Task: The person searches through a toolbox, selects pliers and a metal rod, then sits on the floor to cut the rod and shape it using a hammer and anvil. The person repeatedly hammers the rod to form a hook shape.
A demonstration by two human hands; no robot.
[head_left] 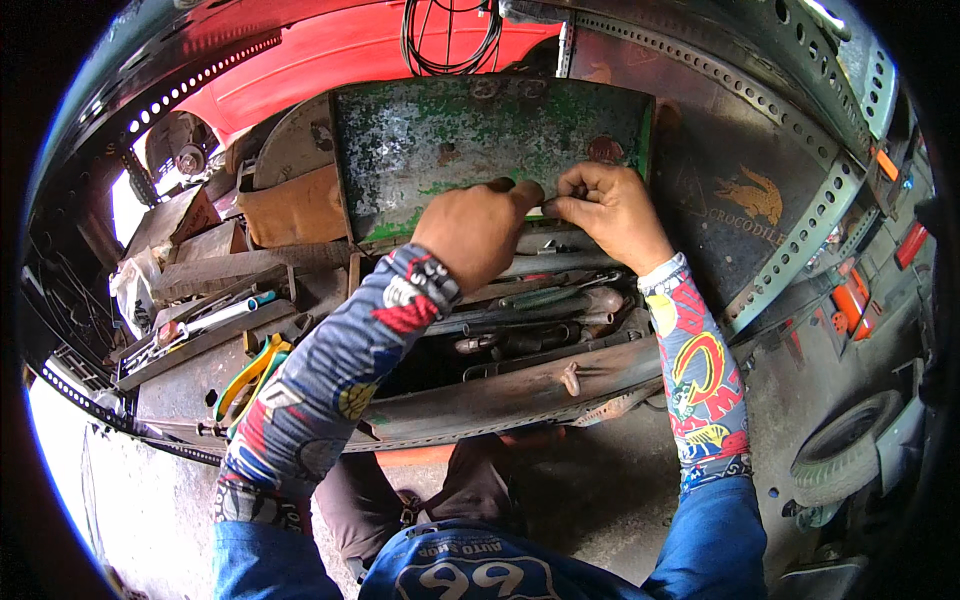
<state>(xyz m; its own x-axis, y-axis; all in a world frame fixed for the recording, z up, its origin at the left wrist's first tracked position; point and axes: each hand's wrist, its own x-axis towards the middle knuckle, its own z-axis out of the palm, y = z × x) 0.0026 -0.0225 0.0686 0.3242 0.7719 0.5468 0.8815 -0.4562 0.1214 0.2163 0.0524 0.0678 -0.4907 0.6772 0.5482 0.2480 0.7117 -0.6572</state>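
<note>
My left hand (478, 232) and my right hand (612, 215) meet above an old metal toolbox, in front of its raised lid (430, 140) with flaking green paint. Both hands are closed, fingertips pinched close together. Whatever lies between them is too small and covered to make out; a pale speck shows at the right fingertips. Below the hands, the toolbox holds a pile of dark, greasy hand tools (530, 310). Its brown front wall (520, 390) runs across nearest to me, with a small hook-like catch (570, 379) on it.
On the left, pliers with yellow and green handles (252, 375) lie beside a narrow tray (205, 335) of wrenches. Behind it stand a brown cardboard box (295, 207) and a red car body (330, 65). Perforated steel angle bars (795, 245) frame the right; a tire (848, 447) lies on the floor.
</note>
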